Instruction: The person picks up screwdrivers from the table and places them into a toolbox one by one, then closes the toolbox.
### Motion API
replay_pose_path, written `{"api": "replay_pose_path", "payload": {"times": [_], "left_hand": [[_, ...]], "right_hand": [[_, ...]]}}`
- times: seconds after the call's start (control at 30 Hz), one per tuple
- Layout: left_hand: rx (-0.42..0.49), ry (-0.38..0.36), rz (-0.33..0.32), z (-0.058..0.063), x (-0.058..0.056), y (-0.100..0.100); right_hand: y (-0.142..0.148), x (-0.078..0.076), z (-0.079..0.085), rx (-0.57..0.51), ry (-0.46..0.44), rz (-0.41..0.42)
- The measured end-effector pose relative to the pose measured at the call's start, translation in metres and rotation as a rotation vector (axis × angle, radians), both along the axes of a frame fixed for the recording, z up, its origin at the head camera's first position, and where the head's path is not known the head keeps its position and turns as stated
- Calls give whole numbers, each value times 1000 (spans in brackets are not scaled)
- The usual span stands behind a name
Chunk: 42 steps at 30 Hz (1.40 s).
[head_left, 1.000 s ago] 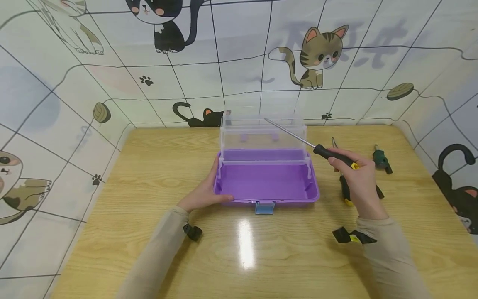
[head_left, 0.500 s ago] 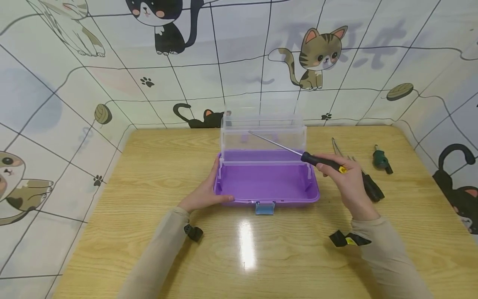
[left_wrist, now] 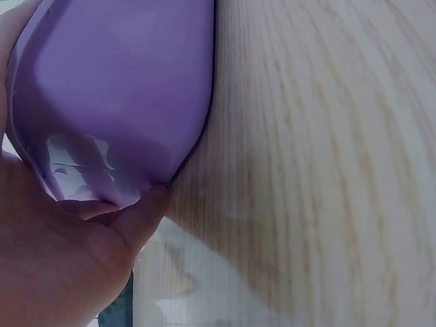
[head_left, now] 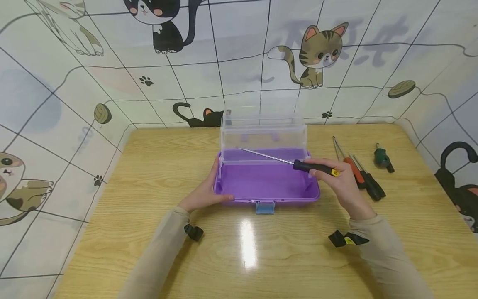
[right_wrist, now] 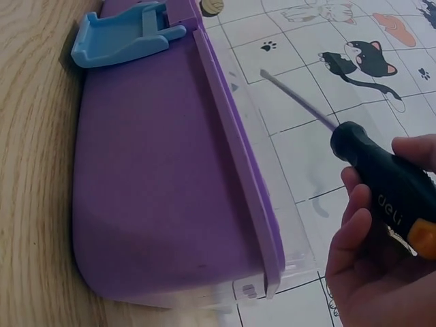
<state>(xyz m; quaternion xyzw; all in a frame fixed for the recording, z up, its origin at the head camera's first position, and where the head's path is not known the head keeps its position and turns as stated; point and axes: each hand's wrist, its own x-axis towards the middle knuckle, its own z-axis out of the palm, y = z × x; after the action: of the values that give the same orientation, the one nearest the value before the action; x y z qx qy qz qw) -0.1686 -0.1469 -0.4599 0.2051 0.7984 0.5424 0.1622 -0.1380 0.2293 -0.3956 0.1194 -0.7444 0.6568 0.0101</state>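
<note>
A purple toolbox (head_left: 265, 182) stands on the table, its clear lid (head_left: 263, 139) raised at the back and its blue latch (head_left: 265, 207) hanging at the front. My left hand (head_left: 201, 193) grips the box's left end, thumb along the front rim; the left wrist view shows the purple wall (left_wrist: 129, 82) against that hand (left_wrist: 75, 238). In my right hand (head_left: 341, 185) is a flat-tipped screwdriver (head_left: 313, 166) with a black and yellow handle. Its shaft points left, over the open box. The right wrist view shows the fingers round the handle (right_wrist: 388, 184).
To the right of the box lie a red-handled tool (head_left: 354, 172) and a black-handled tool (head_left: 373, 187). Beyond them is a small green tool (head_left: 381, 160) with a dark end. A cat-patterned sheet (head_left: 242, 74) rises behind the wooden table (head_left: 168, 166).
My right hand has carried the screwdriver left and down toward the box, so its shaft now crosses the box's back part. The left hand has stayed on the box.
</note>
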Motion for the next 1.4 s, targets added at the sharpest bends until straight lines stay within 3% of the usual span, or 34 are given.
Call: {"api": "replay_pose_path", "payload": {"times": [0.33,0.6,1.07,1.4], "left_hand": [[-8,10,-2,2,0,0],[38,21,-14,2,0,1],[26,4,-7,1,-1,2],[27,9,-13,1,-1,1]], "right_hand": [[-2,1,-4,81,-95,91],[-4,1,-7,69,-77,162],[-8,-2,-13,204,-97,206],[-16,-7,-13,252,-124,302]]}}
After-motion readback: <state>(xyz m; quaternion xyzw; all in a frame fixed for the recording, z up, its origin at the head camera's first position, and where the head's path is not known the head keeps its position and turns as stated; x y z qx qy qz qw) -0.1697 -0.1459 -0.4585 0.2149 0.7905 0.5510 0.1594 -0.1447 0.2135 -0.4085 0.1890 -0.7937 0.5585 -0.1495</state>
